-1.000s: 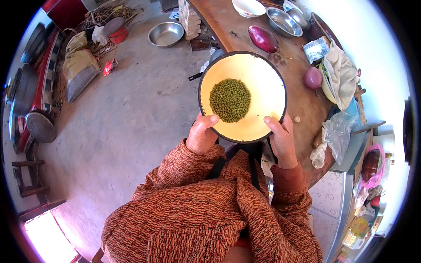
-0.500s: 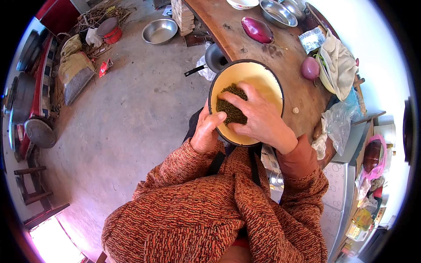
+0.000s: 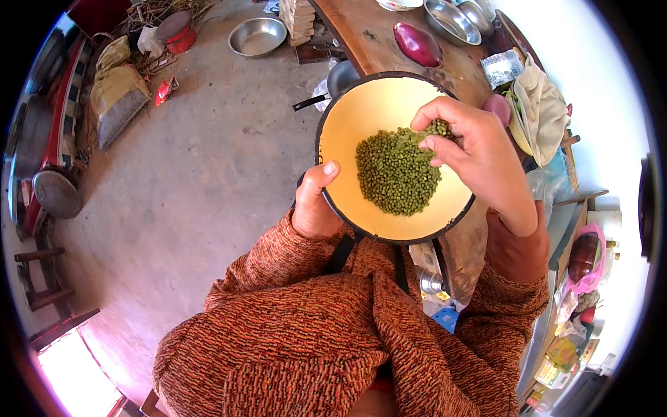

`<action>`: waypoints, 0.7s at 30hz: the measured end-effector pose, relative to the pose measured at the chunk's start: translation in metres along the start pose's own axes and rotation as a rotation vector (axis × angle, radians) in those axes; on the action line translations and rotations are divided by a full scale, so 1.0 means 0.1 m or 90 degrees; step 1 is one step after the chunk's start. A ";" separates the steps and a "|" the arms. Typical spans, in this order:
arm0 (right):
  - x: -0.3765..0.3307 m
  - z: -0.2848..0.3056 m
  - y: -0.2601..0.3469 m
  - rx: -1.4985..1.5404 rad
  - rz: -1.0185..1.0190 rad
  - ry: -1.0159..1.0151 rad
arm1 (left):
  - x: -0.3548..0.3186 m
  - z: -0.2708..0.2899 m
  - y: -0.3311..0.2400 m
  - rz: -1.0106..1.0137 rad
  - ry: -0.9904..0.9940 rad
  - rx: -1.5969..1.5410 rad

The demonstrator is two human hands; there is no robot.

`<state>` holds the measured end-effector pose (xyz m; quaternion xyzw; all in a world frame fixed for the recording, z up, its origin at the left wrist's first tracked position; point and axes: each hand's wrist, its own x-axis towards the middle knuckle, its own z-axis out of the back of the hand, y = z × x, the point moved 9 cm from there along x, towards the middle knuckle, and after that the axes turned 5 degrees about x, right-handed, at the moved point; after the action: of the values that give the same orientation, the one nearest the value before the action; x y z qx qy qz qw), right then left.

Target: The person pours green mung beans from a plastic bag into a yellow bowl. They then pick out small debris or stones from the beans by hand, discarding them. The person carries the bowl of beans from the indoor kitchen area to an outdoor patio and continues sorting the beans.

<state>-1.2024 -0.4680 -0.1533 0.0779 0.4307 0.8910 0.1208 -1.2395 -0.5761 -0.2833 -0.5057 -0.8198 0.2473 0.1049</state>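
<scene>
A yellow enamel bowl [image 3: 361,104] with a chipped dark rim is held before my body, beyond the edge of the wooden table. Small green mung beans [image 3: 396,174] lie heaped in its bottom. My left hand [image 3: 314,208] grips the bowl's left side, thumb over the rim and the other fingers hidden underneath. Above the bowl's right side, my right hand [image 3: 490,156] is closed around a small handful of beans, some showing between thumb and fingers.
On the wooden table [image 3: 368,35] are a purple eggplant [image 3: 417,45], a metal basin [image 3: 451,22] and a cloth [image 3: 540,104]. A black-handled pan [image 3: 340,78] sits below its edge. Another metal basin [image 3: 258,37] and a sack [image 3: 119,104] rest on the floor.
The bowl now appears larger and nearer. My right hand has moved up and right out of the heap with beans in it. My left thumb has shifted onto the rim.
</scene>
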 end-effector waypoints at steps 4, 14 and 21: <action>-0.05 0.06 0.25 -0.015 0.061 -0.027 | -0.05 -0.07 -0.09 -0.027 0.021 -0.007; -0.15 0.02 0.56 -0.105 0.154 0.005 | -0.17 -0.11 -0.24 -0.036 -0.005 0.009; -0.18 -0.07 0.58 -0.179 0.174 0.049 | -0.21 -0.10 -0.22 -0.014 -0.006 0.020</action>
<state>-1.1957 -0.5124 -0.1126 0.0840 0.2915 0.9528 -0.0084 -1.2430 -0.5998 -0.2618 -0.4936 -0.8220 0.2613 0.1113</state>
